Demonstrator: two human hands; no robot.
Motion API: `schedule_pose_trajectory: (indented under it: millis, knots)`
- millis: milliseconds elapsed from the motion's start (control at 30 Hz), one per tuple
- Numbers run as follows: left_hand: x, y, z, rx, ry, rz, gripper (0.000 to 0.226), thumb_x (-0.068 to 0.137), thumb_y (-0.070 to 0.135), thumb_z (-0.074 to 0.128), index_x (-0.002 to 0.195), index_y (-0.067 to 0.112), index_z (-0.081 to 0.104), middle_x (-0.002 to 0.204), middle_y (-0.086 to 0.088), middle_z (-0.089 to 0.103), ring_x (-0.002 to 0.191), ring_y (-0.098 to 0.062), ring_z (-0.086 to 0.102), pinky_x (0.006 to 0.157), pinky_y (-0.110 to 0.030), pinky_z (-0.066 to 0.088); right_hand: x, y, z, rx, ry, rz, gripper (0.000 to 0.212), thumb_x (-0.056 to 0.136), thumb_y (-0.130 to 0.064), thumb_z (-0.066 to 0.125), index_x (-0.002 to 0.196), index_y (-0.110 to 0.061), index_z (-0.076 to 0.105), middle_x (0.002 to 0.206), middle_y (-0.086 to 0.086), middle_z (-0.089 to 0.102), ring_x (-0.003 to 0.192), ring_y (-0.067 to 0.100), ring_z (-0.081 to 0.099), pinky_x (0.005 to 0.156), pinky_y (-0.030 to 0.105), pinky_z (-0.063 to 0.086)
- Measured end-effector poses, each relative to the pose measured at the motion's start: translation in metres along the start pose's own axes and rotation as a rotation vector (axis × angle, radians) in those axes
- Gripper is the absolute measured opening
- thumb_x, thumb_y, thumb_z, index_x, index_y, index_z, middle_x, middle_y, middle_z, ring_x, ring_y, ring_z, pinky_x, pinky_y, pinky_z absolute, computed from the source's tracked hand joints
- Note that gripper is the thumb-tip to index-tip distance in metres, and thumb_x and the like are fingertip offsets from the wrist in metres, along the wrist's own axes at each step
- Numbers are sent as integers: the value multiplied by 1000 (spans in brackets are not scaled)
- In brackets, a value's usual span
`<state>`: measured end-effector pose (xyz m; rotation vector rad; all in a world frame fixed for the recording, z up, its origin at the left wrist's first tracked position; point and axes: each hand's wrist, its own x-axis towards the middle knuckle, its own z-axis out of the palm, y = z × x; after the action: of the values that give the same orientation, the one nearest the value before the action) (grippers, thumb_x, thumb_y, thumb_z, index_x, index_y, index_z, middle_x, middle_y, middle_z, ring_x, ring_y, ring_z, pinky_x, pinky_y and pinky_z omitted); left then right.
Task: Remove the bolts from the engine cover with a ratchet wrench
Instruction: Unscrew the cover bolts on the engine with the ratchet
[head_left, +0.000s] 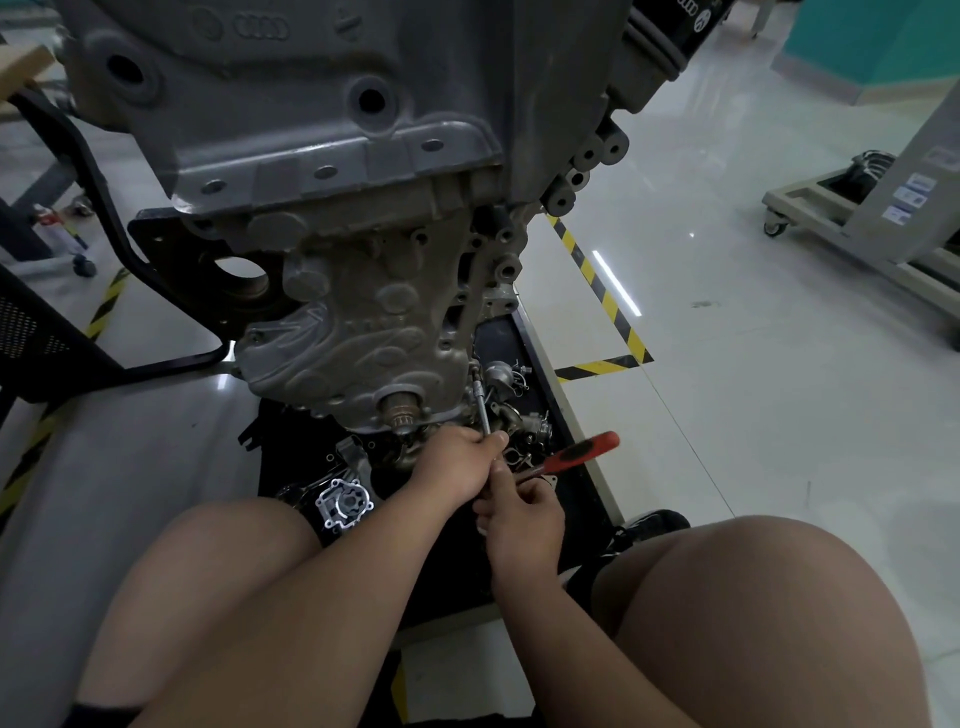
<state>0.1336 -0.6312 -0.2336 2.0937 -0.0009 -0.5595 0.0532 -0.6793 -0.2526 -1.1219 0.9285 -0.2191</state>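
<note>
A grey engine hangs in front of me, its ribbed engine cover (358, 332) facing me. The ratchet wrench has a red and black handle (582, 452) and a thin metal extension (482, 402) that reaches up to a bolt (472, 368) at the cover's lower right edge. My left hand (457, 462) is closed around the extension's lower end. My right hand (524, 514) sits just below it and grips the wrench near its head, with the handle sticking out to the right.
A black tray (571, 467) under the engine holds several loose metal parts, with a silver pump housing (344, 503) at its left. My knees flank the tray. Yellow and black floor tape (597, 280) runs to the right. A wheeled stand (857, 208) is far right.
</note>
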Motion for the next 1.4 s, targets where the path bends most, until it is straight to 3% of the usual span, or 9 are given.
schedule_pose_trajectory:
  millis: [100, 200, 400, 633, 833, 967, 1100, 1267, 1400]
  knots:
    - [1, 0, 0, -19, -4, -7, 35, 90, 35, 64, 59, 19, 66, 57, 5, 63, 62, -13, 60, 72, -29, 50, -2, -1, 2, 8, 28, -15, 27, 88, -26, 70, 84, -6, 54, 66, 8, 61, 58, 15, 55, 59, 32, 47]
    - [2, 2, 1, -58, -13, -10, 34, 90, 34, 64, 60, 17, 67, 58, 2, 63, 62, -15, 59, 72, -31, 51, -3, -4, 2, 87, 23, 4, 23, 87, -21, 72, 84, -7, 54, 69, 7, 60, 57, 11, 54, 56, 26, 46]
    - [1, 1, 1, -12, 28, -21, 38, 91, 39, 62, 83, 3, 72, 81, -16, 71, 68, -18, 59, 66, -27, 44, -1, -10, -1, 210, -38, 156, 25, 87, -29, 72, 85, -8, 58, 60, 2, 66, 55, 11, 62, 56, 26, 50]
    - [5, 0, 0, 21, 36, -68, 45, 93, 44, 55, 83, 3, 72, 63, -5, 60, 50, -15, 49, 49, -23, 34, 1, -13, -5, 278, -114, 246, 23, 89, -30, 69, 83, -8, 64, 56, 3, 64, 47, 10, 59, 47, 23, 48]
    - [2, 10, -4, -437, -21, -356, 38, 99, 39, 44, 71, 15, 54, 48, 3, 40, 34, -10, 32, 38, -14, 23, 6, -15, -5, 341, -138, 364, 34, 95, -39, 58, 92, -5, 61, 58, 8, 62, 40, 9, 53, 39, 19, 42]
    - [1, 18, -15, -715, -73, -499, 34, 98, 23, 37, 69, 14, 52, 52, 3, 40, 40, -10, 34, 33, -12, 27, 7, -17, -3, 358, -132, 414, 35, 98, -41, 54, 91, -8, 61, 64, 11, 63, 40, 9, 49, 37, 18, 39]
    - [-3, 26, -22, -948, -113, -478, 30, 91, 11, 31, 73, 10, 54, 51, -2, 52, 40, -14, 48, 37, -15, 37, 8, -20, -2, 397, -126, 456, 37, 99, -41, 50, 85, -8, 60, 54, 8, 60, 36, 7, 45, 35, 15, 35]
    - [-6, 31, -24, -1010, -148, -436, 32, 89, 3, 28, 81, 8, 58, 53, -4, 61, 47, -15, 55, 38, -16, 40, 7, -21, -2, 378, -159, 440, 34, 101, -39, 47, 87, -10, 58, 57, 10, 59, 33, 7, 43, 35, 15, 34]
    - [-6, 32, -23, -1044, -186, -388, 28, 94, 1, 31, 86, 9, 56, 60, -5, 65, 45, -12, 58, 37, -16, 39, 8, -23, -3, 219, -214, 298, 30, 99, -34, 52, 86, -8, 61, 55, 5, 59, 39, 11, 49, 40, 22, 39]
